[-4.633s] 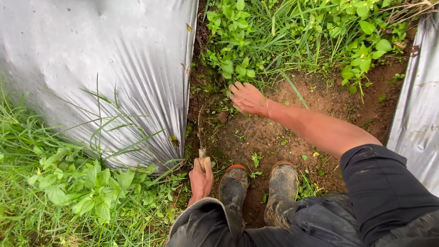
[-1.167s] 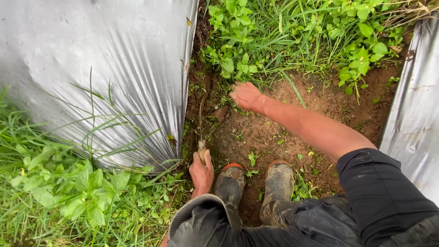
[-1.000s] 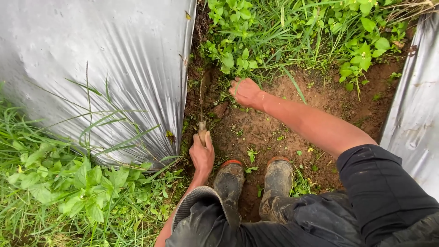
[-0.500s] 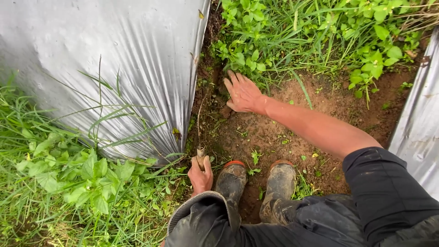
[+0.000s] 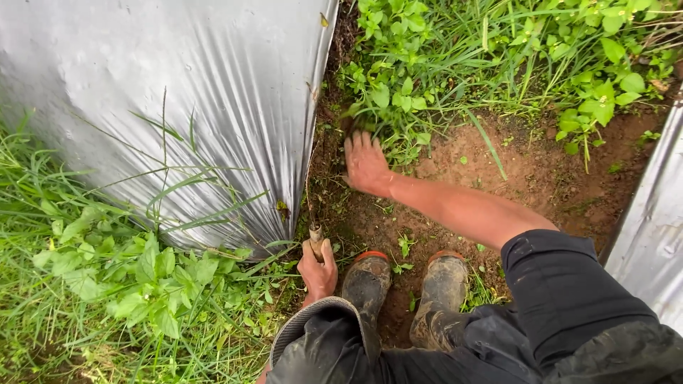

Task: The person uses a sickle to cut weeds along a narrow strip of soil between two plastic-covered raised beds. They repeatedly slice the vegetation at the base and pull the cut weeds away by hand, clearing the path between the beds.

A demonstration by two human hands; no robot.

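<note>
With the left hand (image 5: pixel 317 267) clenched on the wooden tool handle (image 5: pixel 316 233) at lower centre, the open right hand (image 5: pixel 366 163) should grasp the weeds (image 5: pixel 388 99) low, near the soil.

Bare brown soil (image 5: pixel 541 178), weeds (image 5: pixel 455 64), silver plastic sheet (image 5: pixel 178 92), muddy boots (image 5: pixel 405 291) on it.

Bare soil (image 5: pixel 541 178) lies open between the plastic sheets (image 5: pixel 178 107); weeds (image 5: pixel 455 57) crowd ahead; muddy boots (image 5: pixel 405 284) block below.
</note>
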